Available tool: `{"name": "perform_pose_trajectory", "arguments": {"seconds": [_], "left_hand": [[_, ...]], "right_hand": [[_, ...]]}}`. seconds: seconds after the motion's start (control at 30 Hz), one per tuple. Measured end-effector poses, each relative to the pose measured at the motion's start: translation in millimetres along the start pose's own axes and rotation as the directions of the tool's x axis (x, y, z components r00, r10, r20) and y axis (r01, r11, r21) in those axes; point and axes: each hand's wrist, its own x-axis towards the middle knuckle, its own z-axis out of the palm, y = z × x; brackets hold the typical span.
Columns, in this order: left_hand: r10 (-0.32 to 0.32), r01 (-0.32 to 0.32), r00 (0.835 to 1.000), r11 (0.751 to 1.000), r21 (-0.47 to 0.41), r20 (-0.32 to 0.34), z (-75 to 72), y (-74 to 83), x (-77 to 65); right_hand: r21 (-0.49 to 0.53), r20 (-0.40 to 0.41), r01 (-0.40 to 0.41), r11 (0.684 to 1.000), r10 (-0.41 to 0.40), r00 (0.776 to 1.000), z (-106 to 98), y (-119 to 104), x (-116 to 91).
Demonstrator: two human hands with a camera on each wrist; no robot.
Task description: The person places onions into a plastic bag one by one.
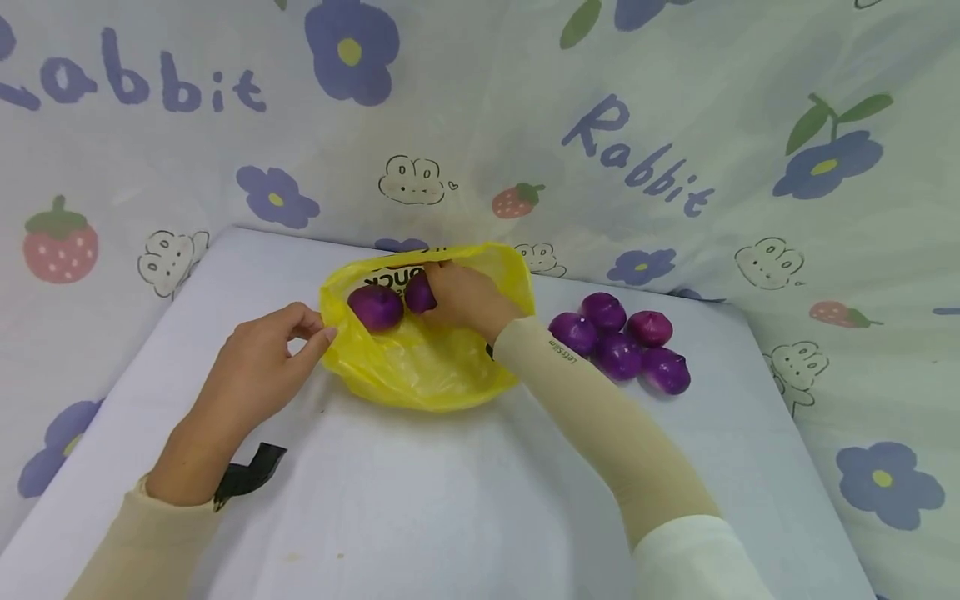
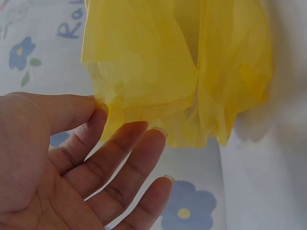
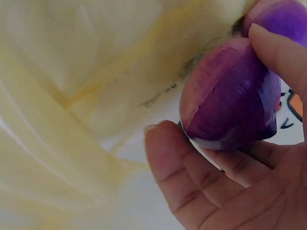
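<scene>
A yellow plastic bag point(image 1: 420, 367) lies with its mouth spread wide on the table. Between thumb and index finger, my left hand point(image 1: 258, 367) pinches the bag's left rim; the other fingers are loosely bent in the left wrist view. My right hand point(image 1: 468, 296) is inside the bag and grips a purple onion point(image 3: 230, 96) between thumb and fingers. Another purple onion point(image 1: 377, 308) sits in the bag, left of the held one. Outside, to the right of the bag, several more purple onions point(image 1: 618, 357) are clustered, partly behind the right forearm.
The white table point(image 1: 420, 500) reaches back to a curtain point(image 1: 465, 125) printed with flowers, rabbits and strawberries. A black strap end point(image 1: 251, 473) sticks out from the left wrist over the table.
</scene>
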Motion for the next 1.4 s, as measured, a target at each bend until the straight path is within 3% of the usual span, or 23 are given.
{"name": "perform_pose_trajectory", "arguments": {"seconds": [0.17, 0.47, 1.0, 1.2, 1.4], "left_hand": [[0.018, -0.019, 0.999, 1.000, -0.007, -0.031, -2.0, 1.7, 1.0], [0.009, -0.009, 1.000, 1.000, 0.000, -0.029, -2.5, 1.0, 0.4], [-0.010, 0.010, 0.999, 1.000, 0.004, -0.038, -5.1, -0.4, 0.4], [0.006, -0.006, 0.999, 1.000, -0.002, -0.043, -4.6, -1.5, 1.0], [-0.010, 0.010, 0.999, 1.000, -0.003, -0.035, -4.2, -0.7, -0.3]], "right_hand": [[0.000, -0.030, -0.002, 1.000, 0.002, 1.000, 6.2, 1.7, 5.4], [-0.008, -0.067, 0.004, 1.000, -0.005, 0.998, 19.2, 0.5, 7.5], [0.050, -0.074, 0.012, 0.999, -0.008, 0.997, 13.5, 2.9, -1.1], [-0.011, -0.029, 0.023, 1.000, -0.023, 0.999, 4.9, 0.1, -24.6], [-0.098, -0.013, 0.090, 0.991, -0.092, 0.996, -9.4, -1.7, -56.7]]}}
